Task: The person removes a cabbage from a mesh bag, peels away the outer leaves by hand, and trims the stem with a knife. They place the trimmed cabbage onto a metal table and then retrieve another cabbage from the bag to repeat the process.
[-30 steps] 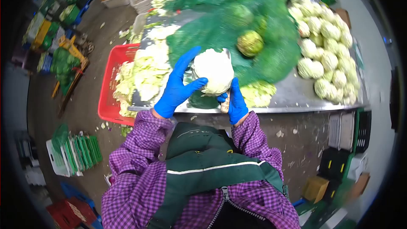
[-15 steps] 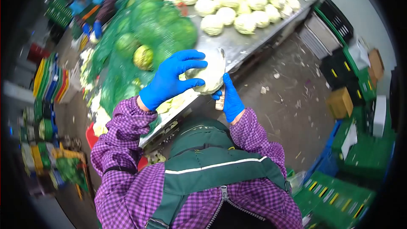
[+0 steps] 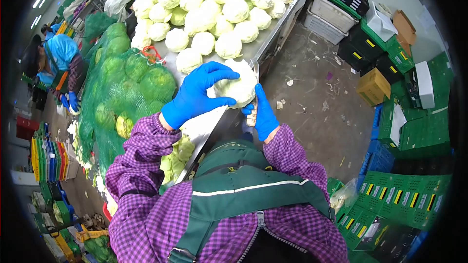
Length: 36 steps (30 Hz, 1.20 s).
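Note:
A pale, trimmed cabbage [image 3: 237,89] is held in front of me above the table's edge. My left hand [image 3: 197,95], in a blue glove, grips it from the left with fingers and thumb curved around its side. In my blue-gloved right hand [image 3: 266,117] is a knife [image 3: 252,116] with a light handle, and its blade runs up along the cabbage's right side. The right thumb lies along the knife and points up. Just beyond the cabbage, a pile of similar pale cabbages [image 3: 207,17] covers the metal table [image 3: 273,39].
Green mesh sacks of cabbages [image 3: 131,83] lie to the left, near loose leaves [image 3: 178,158]. A co-worker in a blue apron [image 3: 61,53] stands further left. Green crates [image 3: 395,195], a cardboard box [image 3: 373,86] and stacked black crates [image 3: 363,48] line the right side. Scraps litter the floor [image 3: 312,102].
The view has swung, so the table, pile and sacks appear further left. Both hands keep hold of the cabbage and knife in nearly the same place before me.

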Each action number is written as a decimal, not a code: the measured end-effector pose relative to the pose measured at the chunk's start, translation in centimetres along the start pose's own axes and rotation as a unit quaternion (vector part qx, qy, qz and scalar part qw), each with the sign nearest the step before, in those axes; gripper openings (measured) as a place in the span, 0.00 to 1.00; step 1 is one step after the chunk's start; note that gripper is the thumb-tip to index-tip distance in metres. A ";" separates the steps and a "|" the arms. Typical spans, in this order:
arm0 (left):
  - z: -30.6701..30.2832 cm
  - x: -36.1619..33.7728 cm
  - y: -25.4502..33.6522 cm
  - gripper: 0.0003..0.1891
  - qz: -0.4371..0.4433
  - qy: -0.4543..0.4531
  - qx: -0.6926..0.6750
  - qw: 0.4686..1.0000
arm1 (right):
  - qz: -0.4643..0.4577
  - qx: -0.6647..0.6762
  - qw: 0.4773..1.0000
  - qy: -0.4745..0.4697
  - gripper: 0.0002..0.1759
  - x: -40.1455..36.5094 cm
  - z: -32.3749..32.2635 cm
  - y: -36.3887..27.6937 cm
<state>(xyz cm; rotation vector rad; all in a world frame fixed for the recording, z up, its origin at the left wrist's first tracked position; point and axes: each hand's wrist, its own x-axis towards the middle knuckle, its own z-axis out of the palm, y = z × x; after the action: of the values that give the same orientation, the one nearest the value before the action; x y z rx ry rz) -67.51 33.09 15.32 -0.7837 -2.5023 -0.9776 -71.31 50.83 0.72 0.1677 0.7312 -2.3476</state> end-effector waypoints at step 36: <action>-2.2 12.4 -12.7 0.09 -0.044 -0.176 -0.149 0.972 | -0.017 -0.066 0.998 -0.002 0.17 9.4 1.2 -7.5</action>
<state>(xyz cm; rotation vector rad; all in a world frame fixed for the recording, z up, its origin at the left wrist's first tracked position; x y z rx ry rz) -84.75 28.35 16.41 -1.0198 -2.7421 -1.3757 -83.24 49.58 2.36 0.0939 0.8898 -2.3215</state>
